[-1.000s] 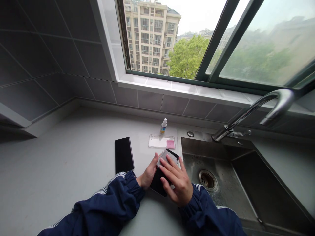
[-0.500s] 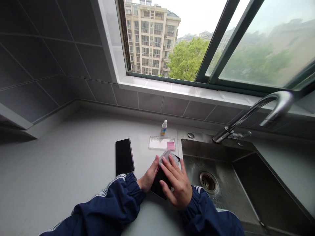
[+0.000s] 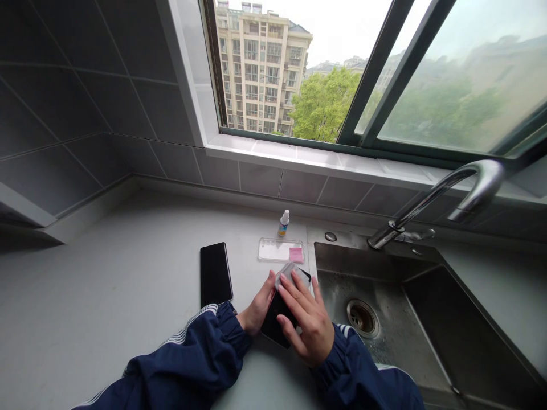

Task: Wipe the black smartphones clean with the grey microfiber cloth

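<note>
My left hand (image 3: 258, 306) grips a black phone (image 3: 274, 323) by its left edge, thumb along the side, tilted in front of me. A thin grey cloth (image 3: 289, 270) covers the phone's upper end. Over it lies my right hand (image 3: 308, 322), its fingers pressing the cloth against the phone and hiding part of the screen. Just beyond the hands, a clear phone case (image 3: 273, 250) with a pink sticky note (image 3: 296, 254) on its right end rests on the counter. A second black phone (image 3: 215, 274) lies flat to the left.
A small white spray bottle (image 3: 284, 223) stands behind the clear case. To the right is a steel sink (image 3: 384, 319) with a drain (image 3: 362, 316) and a curved faucet (image 3: 440, 199). The pale counter (image 3: 106, 296) stretches left beneath a window.
The view has shifted very slightly. Both hands, the cloth and the phone stay in almost the same place.
</note>
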`<state>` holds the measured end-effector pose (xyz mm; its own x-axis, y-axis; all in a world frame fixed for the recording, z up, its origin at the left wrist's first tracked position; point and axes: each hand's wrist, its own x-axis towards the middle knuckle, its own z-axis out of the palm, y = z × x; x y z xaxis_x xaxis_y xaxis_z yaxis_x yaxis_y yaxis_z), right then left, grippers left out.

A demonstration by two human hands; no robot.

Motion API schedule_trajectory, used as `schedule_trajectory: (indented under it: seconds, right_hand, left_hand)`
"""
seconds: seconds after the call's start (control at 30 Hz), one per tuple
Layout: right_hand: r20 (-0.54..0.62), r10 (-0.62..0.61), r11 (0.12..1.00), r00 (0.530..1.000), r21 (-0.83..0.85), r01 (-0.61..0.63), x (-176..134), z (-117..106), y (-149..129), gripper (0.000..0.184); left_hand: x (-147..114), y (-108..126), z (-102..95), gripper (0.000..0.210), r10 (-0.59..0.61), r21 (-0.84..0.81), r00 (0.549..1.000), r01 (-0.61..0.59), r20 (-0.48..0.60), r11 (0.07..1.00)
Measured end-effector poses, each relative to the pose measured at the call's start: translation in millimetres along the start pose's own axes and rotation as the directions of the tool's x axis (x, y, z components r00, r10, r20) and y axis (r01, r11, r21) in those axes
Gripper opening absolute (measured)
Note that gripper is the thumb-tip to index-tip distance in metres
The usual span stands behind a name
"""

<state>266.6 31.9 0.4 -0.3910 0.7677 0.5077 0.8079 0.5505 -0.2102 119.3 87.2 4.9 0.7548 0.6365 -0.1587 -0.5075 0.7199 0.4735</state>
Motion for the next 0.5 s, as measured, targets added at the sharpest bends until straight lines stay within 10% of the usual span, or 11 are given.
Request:
schedule_trajectory:
  seconds: [0.3,0.5]
  right_hand:
    - [-0.031,0.119,0.991,0.992,-0.063,-0.121,-0.7,2.6,6.3,0.055]
    - [0.051,-0.058,0.998,0.997,-0.010,0.058,0.9,-2.7,-4.7,0.057]
  left_hand:
    - [1.1,1.8,1.9,0.063,0.096,0.095,0.992,-0.088,-0.083,0.992]
    - [1.8,-0.2,-5.2,0.070,-0.030,-0.054,0.999,0.031,0.011,0.998]
